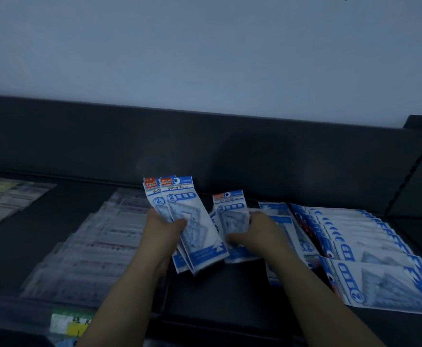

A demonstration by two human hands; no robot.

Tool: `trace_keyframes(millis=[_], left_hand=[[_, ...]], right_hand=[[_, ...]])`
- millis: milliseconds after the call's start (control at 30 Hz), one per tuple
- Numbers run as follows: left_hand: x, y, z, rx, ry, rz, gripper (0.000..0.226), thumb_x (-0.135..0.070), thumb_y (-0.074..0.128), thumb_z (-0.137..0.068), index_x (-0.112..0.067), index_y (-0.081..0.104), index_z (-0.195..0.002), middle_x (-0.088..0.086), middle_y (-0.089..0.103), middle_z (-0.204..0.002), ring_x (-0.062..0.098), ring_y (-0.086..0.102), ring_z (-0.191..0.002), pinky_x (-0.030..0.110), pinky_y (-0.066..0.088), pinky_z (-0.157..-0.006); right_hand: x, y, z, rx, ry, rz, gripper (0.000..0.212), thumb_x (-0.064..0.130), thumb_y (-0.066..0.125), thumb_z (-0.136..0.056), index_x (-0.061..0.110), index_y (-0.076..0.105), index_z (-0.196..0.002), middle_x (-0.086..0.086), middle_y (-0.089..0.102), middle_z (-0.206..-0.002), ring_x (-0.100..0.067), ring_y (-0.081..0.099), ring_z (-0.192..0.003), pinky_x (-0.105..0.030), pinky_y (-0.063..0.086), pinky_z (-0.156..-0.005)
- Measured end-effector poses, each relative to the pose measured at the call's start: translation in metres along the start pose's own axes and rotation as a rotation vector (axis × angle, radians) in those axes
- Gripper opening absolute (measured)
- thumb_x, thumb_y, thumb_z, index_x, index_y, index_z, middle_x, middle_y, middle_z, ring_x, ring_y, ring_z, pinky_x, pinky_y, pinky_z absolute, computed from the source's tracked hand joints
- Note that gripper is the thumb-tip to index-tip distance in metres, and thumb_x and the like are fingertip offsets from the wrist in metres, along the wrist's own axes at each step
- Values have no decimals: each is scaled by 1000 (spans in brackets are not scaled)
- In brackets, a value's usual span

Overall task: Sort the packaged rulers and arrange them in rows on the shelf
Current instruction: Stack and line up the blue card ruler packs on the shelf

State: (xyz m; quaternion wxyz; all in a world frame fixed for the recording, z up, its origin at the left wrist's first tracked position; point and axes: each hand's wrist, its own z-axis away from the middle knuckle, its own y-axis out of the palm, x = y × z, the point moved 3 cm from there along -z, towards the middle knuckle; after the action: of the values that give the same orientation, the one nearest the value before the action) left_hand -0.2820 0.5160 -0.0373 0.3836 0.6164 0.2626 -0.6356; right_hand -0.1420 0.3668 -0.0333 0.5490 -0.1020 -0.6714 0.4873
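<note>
My left hand grips a small stack of blue-and-white ruler packs marked GEOMETRIC, held upright above the dark shelf. My right hand grips another such pack just to the right, over a few loose packs lying on the shelf. Further right lies a fanned row of the same blue packs, overlapping one another sideways.
To the left lies a row of clear, pale ruler packs, and more pale packs sit at the far left. A green and yellow price label sits on the shelf's front edge. The dark back panel rises behind.
</note>
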Motion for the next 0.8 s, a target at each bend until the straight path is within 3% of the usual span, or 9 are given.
trace_keyframes(millis=[67, 133, 267, 367, 467, 567, 633, 700, 800], left_hand=[[0, -4, -1, 10, 2, -34, 39, 7, 57, -88, -8, 49, -123, 14, 66, -111, 29, 66, -95, 43, 56, -80], [1, -7, -1, 11, -3, -41, 38, 6, 55, -89, -10, 47, -123, 12, 65, -110, 27, 66, -95, 40, 55, -77], [1, -3, 3, 20, -4, -9, 35, 5, 52, -91, -11, 45, -122, 9, 64, -107, 24, 64, -92, 33, 52, -71], [0, 13, 7, 73, 8, 50, 33, 3, 56, -91, -4, 52, -123, 16, 68, -110, 26, 68, -89, 33, 58, -66], [0, 26, 15, 164, 50, 68, 35, 7, 66, -82, -2, 60, -115, 17, 72, -103, 26, 71, -85, 30, 59, -63], [3, 23, 13, 162, 59, 45, 44, 11, 65, -82, -3, 54, -123, 17, 70, -108, 27, 71, -90, 34, 61, -67], [7, 18, 9, 153, 42, 30, 46, 10, 64, -83, -4, 52, -125, 17, 69, -110, 26, 70, -89, 32, 60, -63], [10, 14, 7, 154, 26, 27, 47, 9, 66, -83, -5, 51, -126, 16, 68, -110, 25, 70, -88, 28, 59, -56], [17, 11, 7, 162, -4, 17, 52, 4, 70, -81, -9, 50, -127, 14, 67, -113, 28, 69, -93, 35, 59, -62]], right_hand=[[-2, -3, -1, 15, 0, -48, 26, 30, 79, -69, 21, 57, -77, 3, 62, -76, -15, 60, -72, -27, 47, -59], [-2, -6, -3, 7, -17, -115, 31, 27, 72, -80, 18, 47, -65, 3, 52, -62, -11, 51, -58, -25, 36, -50], [2, -20, 3, -76, -44, -411, 28, 30, 49, -97, 11, 50, -78, -6, 47, -68, -15, 44, -60, -29, 36, -55], [14, -18, 19, 82, -60, -621, 31, 28, 52, -96, 1, 59, -85, -9, 56, -70, -19, 50, -62, -30, 41, -60], [17, -10, 31, 138, -147, -444, 31, 34, 56, -93, 5, 66, -95, -8, 69, -84, -17, 61, -73, -33, 48, -67], [-2, -34, 35, -127, -140, -151, 22, 35, 54, -94, 19, 62, -107, 4, 65, -104, -18, 61, -95, -25, 46, -76], [-26, -49, 35, -190, -28, 136, 29, 31, 52, -95, 12, 59, -115, -6, 61, -115, -24, 58, -102, -28, 45, -81], [-42, -46, 35, -70, 14, 306, 18, 23, 50, -93, 10, 60, -99, -10, 63, -102, -25, 60, -93, -29, 45, -71], [-46, -35, 40, 43, -143, 193, 10, 17, 52, -90, 15, 61, -90, 0, 60, -94, -21, 59, -92, -26, 44, -67]])
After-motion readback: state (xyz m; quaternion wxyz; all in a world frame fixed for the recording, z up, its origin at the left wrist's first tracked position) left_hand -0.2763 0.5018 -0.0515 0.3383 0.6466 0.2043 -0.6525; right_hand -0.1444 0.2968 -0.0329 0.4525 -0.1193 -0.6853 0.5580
